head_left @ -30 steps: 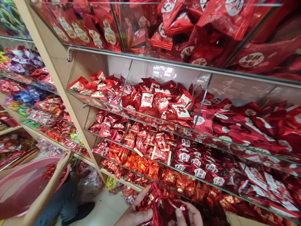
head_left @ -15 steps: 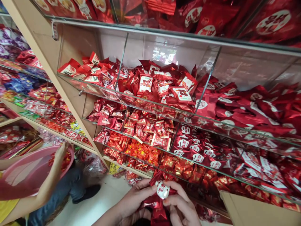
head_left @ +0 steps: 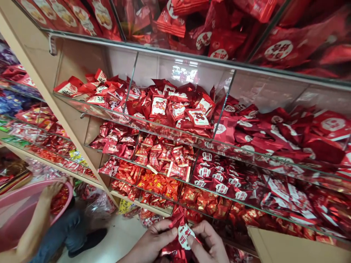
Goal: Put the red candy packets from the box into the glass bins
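Between my two hands is a dark red candy packet (head_left: 183, 235) with a white label, low in the middle of the view. My left hand (head_left: 157, 237) grips its left side, the thumb lying along the label's edge. On the other side my right hand (head_left: 207, 241) holds it, thumb pressed on the label. The packet's lower end runs out of view. Just beyond my hands is a shelf compartment of gold-and-red wrapped candies (head_left: 201, 202). Packets with a similar white label (head_left: 216, 175) lie in rows a little above.
Glass-fronted shelves rise ahead, with red-and-white packets (head_left: 175, 106) on the middle tier. A cardboard box (head_left: 296, 244) stands at lower right. At lower left, another person's arm (head_left: 35, 219) reaches over a pink basket (head_left: 16, 204) with red candies in it. A wooden divider (head_left: 52, 98) separates the shelves.
My view has shifted slightly, so the shelves sit further left and lower. The packet has turned a little in my hands, and my right thumb now lies on its label. The other person's arm has lowered.
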The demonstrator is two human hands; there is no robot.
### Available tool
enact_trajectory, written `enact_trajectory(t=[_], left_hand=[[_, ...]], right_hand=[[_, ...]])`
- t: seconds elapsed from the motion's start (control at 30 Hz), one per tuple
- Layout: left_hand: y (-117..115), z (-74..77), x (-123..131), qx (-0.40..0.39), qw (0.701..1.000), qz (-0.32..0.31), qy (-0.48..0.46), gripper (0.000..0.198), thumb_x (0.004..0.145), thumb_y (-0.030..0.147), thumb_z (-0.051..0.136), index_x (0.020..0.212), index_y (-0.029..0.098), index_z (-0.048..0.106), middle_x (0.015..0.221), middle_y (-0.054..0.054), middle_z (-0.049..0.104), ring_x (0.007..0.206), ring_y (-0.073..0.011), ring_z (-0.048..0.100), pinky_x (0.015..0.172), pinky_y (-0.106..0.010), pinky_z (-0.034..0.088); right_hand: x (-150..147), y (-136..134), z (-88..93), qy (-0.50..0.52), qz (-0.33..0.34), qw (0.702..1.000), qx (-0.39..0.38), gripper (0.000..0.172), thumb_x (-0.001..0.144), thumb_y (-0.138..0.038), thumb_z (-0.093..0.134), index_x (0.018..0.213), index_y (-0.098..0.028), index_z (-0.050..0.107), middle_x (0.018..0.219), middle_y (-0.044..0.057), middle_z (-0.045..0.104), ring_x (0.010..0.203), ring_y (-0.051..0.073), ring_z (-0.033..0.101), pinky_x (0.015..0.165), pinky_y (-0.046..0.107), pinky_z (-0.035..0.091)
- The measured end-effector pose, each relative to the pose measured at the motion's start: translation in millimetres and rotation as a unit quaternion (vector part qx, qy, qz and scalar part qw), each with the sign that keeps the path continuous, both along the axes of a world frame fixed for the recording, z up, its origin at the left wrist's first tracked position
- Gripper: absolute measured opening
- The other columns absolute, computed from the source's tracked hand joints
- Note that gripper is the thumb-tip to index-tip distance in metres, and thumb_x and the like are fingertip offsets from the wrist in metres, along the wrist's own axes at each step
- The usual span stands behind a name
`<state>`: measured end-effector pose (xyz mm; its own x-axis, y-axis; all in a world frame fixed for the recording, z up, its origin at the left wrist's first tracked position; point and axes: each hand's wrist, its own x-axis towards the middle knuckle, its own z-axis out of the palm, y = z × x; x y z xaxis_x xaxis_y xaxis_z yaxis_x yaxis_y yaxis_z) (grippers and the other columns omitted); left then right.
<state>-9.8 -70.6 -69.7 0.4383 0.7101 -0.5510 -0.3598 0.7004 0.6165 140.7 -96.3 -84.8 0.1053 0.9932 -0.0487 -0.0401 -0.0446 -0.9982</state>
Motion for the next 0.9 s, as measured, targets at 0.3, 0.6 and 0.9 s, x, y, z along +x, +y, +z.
enact_trajectory(t=[0.3,0.6,0.9], left_hand=[[5.8,-20.2,10.0,0.133,0.988,-0.067,0.037,0.035,0.057,0.039,0.076,0.078,0.016,0.06,0.068,0.003,0.061,0.056,-0.0071,0.052,0.056,-0.021,0.04],[4.4,-7.6,20.9,0.156,0.976,-0.143,0.046,0.043,0.052,0.045,0.076,0.077,0.014,0.059,0.058,0.005,0.053,0.049,-0.0031,0.041,0.051,-0.017,0.031],[-0.1,-0.1,25.5,0.05,0.989,-0.119,0.071,0.036,0.059,0.047,0.072,0.075,0.016,0.062,0.059,0.003,0.057,0.051,-0.009,0.049,0.058,-0.024,0.041]], right_hand=[[0.3,11.7,-7.8,0.011,-0.03,0.999,0.02,0.025,0.072,-0.042,0.061,0.07,-0.017,0.062,0.061,0.001,0.061,0.059,0.015,0.054,0.059,0.023,0.043],[-18.9,13.4,1.8,0.155,-0.201,0.967,-0.03,0.033,0.071,-0.051,0.061,0.079,-0.02,0.058,0.067,0.001,0.064,0.057,0.015,0.057,0.054,0.023,0.046],[3.1,6.6,-4.2,0.234,-0.129,0.96,-0.078,0.025,0.071,-0.042,0.066,0.07,-0.018,0.057,0.065,-0.003,0.058,0.06,0.013,0.053,0.057,0.021,0.042]])
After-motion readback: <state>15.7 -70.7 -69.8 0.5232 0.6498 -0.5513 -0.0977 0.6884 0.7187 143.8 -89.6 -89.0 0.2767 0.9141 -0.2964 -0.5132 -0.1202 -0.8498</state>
